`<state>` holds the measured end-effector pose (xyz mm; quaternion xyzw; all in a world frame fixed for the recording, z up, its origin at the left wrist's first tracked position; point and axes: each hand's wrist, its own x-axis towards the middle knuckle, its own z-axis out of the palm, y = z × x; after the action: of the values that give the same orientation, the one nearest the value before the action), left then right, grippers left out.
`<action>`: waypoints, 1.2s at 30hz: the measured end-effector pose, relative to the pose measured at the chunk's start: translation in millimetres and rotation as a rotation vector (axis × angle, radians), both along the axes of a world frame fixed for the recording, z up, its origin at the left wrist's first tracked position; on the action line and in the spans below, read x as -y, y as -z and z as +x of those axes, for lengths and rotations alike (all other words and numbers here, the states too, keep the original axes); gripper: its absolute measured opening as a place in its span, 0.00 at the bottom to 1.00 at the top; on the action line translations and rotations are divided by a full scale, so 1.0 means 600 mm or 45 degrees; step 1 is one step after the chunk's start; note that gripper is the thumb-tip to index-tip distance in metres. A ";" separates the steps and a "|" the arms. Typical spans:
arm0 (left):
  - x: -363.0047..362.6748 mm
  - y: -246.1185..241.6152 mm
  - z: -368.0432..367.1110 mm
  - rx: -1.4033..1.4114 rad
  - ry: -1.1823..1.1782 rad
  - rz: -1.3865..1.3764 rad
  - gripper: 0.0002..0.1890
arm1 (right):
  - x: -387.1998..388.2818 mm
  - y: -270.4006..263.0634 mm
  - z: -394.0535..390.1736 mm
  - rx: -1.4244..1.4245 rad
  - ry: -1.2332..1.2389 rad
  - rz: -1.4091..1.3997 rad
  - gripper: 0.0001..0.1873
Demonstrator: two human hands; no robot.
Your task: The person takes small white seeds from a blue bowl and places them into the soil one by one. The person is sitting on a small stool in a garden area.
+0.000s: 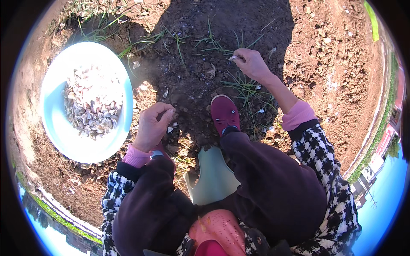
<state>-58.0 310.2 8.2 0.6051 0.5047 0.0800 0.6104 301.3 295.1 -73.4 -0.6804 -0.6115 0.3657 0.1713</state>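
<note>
My right hand (251,65) is stretched forward, low over the shaded soil (192,83). Between its thumb and fingertips it pinches a small whitish piece (233,58) that looks like a garlic clove. Thin green shoots (213,43) grow from the ground just ahead of it and beside it. My left hand (155,124) hovers near my left knee with the fingers curled and the thumb against them; whether anything is inside is hidden. Left of it, a pale blue plastic basin (127,128) rests on the ground, holding a heap of purplish-white cloves (96,112), partly washed out by sunlight.
My maroon shoe (225,112) stands on the soil between the hands. Below me is a pale green plastic stool (214,179). A grassy clump (245,88) grows right of the shoe. Sunlit, crumbly soil (326,64) stretches to the right.
</note>
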 end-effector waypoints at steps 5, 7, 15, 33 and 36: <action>-0.003 -0.005 -0.001 -0.009 0.007 0.018 0.06 | -0.056 0.024 0.001 0.146 0.094 0.169 0.09; -0.005 -0.005 -0.003 -0.016 0.009 0.014 0.06 | -0.069 0.036 0.011 0.317 0.051 0.142 0.09; -0.008 -0.003 -0.010 -0.024 0.020 0.001 0.07 | -0.073 0.060 -0.008 0.562 -0.123 0.104 0.08; -0.098 -0.038 -0.150 0.014 -0.837 0.209 0.10 | -0.101 0.078 -0.033 0.920 -0.339 -0.019 0.07; -0.121 -0.032 -0.222 -0.188 -1.231 0.239 0.11 | -0.105 0.063 -0.032 0.919 -0.336 0.006 0.06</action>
<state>-191.2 382.6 27.4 0.3583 0.7600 0.3558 0.4092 282.0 358.2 -111.2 -0.6804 -0.7157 0.1203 -0.1019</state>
